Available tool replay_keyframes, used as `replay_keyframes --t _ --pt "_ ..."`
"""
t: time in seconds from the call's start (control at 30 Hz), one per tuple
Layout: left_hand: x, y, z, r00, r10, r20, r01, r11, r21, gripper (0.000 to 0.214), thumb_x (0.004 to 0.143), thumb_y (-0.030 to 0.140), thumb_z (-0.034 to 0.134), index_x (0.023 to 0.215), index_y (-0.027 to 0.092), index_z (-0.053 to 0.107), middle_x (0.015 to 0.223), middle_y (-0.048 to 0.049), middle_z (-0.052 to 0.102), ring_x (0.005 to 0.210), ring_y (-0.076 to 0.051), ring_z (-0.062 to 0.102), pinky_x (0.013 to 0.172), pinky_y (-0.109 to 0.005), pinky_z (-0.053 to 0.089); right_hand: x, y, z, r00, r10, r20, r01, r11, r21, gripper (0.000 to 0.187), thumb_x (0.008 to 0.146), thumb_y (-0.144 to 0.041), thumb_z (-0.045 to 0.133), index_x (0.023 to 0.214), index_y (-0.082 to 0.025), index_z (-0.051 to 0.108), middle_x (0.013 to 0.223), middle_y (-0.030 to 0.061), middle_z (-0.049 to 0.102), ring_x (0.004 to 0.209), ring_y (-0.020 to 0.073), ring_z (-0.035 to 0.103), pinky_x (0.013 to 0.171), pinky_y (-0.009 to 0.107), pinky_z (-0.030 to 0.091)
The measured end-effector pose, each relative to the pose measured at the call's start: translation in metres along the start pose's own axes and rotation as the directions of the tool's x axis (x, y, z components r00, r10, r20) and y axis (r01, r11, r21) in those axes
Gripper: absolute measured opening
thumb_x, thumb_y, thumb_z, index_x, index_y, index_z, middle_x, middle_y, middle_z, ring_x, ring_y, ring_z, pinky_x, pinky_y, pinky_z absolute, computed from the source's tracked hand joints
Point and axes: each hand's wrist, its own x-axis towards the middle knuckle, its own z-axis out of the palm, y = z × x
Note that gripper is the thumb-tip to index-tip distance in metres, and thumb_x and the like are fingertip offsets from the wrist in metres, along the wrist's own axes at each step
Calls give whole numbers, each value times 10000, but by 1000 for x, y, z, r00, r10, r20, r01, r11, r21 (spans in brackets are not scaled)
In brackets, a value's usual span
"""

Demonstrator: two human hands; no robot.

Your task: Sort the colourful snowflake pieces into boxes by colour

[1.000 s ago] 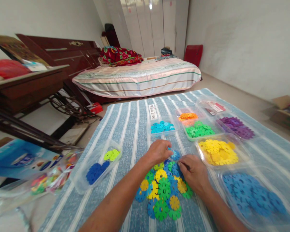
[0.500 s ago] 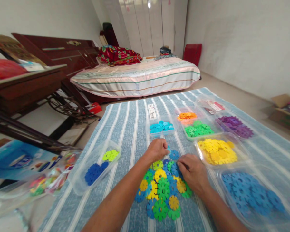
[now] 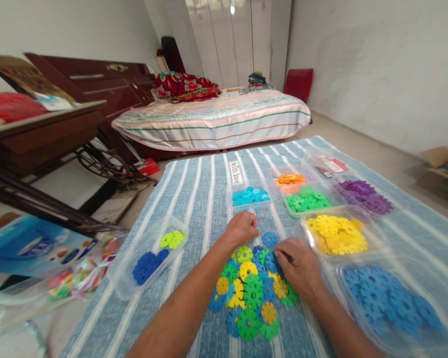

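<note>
A heap of flat plastic snowflake discs [image 3: 252,293] in green, yellow and blue lies on a blue striped mat [image 3: 201,199]. My left hand [image 3: 242,227] hovers at the heap's far edge with its fingers curled shut; what they hold is hidden. A single blue disc [image 3: 269,239] lies just right of it. My right hand [image 3: 299,268] rests on the heap's right side, fingers pinched on a blue disc. Beyond the left hand stands a clear tub of turquoise discs [image 3: 251,195].
Clear tubs ring the heap: orange [image 3: 290,179], green [image 3: 307,201], purple [image 3: 363,196], yellow [image 3: 338,232], blue [image 3: 392,303], and a left tub with lime and dark blue discs [image 3: 153,253]. A bed [image 3: 212,119], a dark wooden table [image 3: 41,134] and a bag [image 3: 78,278] surround the mat.
My left hand has drawn away from the heap toward the turquoise tub, uncovering the single blue disc. My right hand has stayed in place.
</note>
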Motion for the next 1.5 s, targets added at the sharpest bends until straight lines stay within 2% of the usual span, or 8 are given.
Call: replay_keyframes --t 0.13,0.27,0.43,0.57,0.8,1.1,1.33,1.5 --pt "-3 7 -27 981 -13 -192 11 1000 -13 156 735 255 571 829 164 656 717 2 631 667 -130 571 619 -222 419 0 0 0 1000 5 -1 -5 1000 1 153 805 -193 510 728 -219 640 777 7 636 781 167 528 717 281 376" --pt "-7 17 -46 831 -20 -556 43 999 28 401 777 293 536 1150 146 542 955 -65 646 785 -161 593 733 -271 447 -1 -1 -1 1000 7 1 -7 1000 7 158 808 -196 505 734 -219 643 774 7 634 777 165 528 714 282 378" --pt "-16 24 -25 984 87 -158 -60 983 172 189 779 283 511 875 195 648 813 -36 669 791 -179 610 714 -269 443 0 -1 -1 1000 -7 -11 7 1000 -3 155 802 -197 506 732 -217 643 769 7 636 775 163 534 711 281 382" --pt "-19 25 2 995 84 54 -93 977 193 161 694 315 591 775 190 653 792 -53 662 812 -213 613 692 -281 441 0 0 -1 1000 -15 -17 15 1000 -5 155 802 -198 505 730 -215 642 761 6 634 767 160 532 710 280 383" --pt "-9 23 16 995 69 70 -74 995 67 116 604 227 650 705 182 616 696 0 628 716 -164 589 596 -225 406 2 -1 0 1000 -13 -16 13 999 -30 176 808 -192 493 716 -216 641 736 10 619 751 158 521 698 278 376" --pt "-3 30 -2 999 20 -49 -30 978 -208 54 679 182 590 642 146 573 513 49 518 542 -92 517 498 -187 367 4 -5 -3 1000 17 0 -17 999 -36 176 807 -201 494 709 -211 639 739 13 623 758 159 527 707 273 379" --pt "-25 111 -9 935 326 140 -81 582 -809 143 681 215 624 790 128 593 616 20 597 563 -88 571 544 -201 441 0 1 5 989 100 -110 -107 992 -63 204 792 -231 483 873 -191 666 823 61 667 780 204 575 663 298 410" --pt "-21 86 -27 956 288 51 -237 863 -446 47 689 176 579 683 146 615 582 22 574 602 -108 549 582 -216 410 2 -2 -2 1000 5 -14 -5 1000 -21 194 803 -211 475 721 -211 651 744 21 640 747 165 544 684 274 389"
